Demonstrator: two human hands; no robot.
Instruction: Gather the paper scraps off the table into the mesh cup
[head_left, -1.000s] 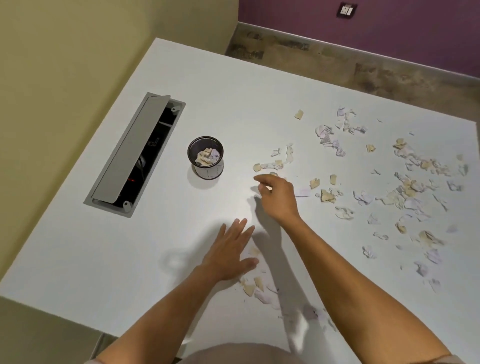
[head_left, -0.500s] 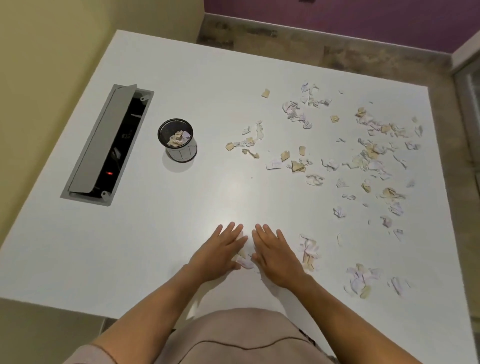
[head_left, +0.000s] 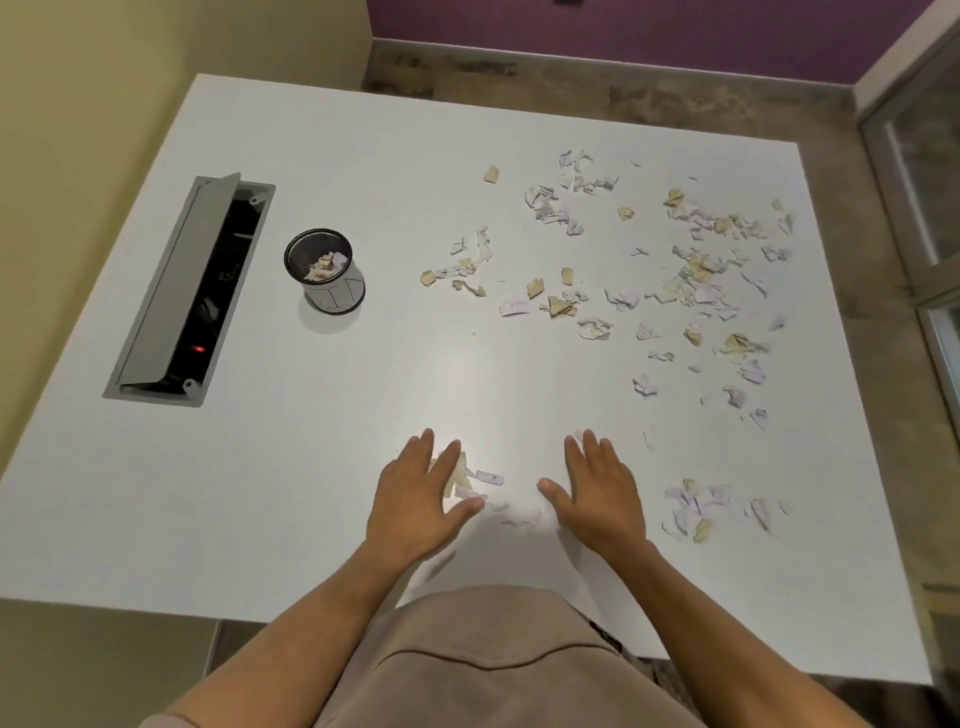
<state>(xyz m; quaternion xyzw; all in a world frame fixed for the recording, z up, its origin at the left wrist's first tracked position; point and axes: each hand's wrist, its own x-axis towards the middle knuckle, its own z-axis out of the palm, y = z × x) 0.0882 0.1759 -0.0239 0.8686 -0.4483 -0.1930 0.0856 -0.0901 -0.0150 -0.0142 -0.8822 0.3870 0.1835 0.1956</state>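
Hands parted: left hand (head_left: 415, 493), right hand (head_left: 602, 493) flat, fingers straight; mesh cup (head_left: 324, 271) upright.

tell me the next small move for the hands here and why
Probably sweep both hands inward: the left hand and right hand lie flat and apart, with a small heap of paper scraps between them. Bunched, it could be lifted to the mesh cup, which already holds some.

glossy white table (head_left: 363, 467), crumpled paper scraps (head_left: 696, 270)
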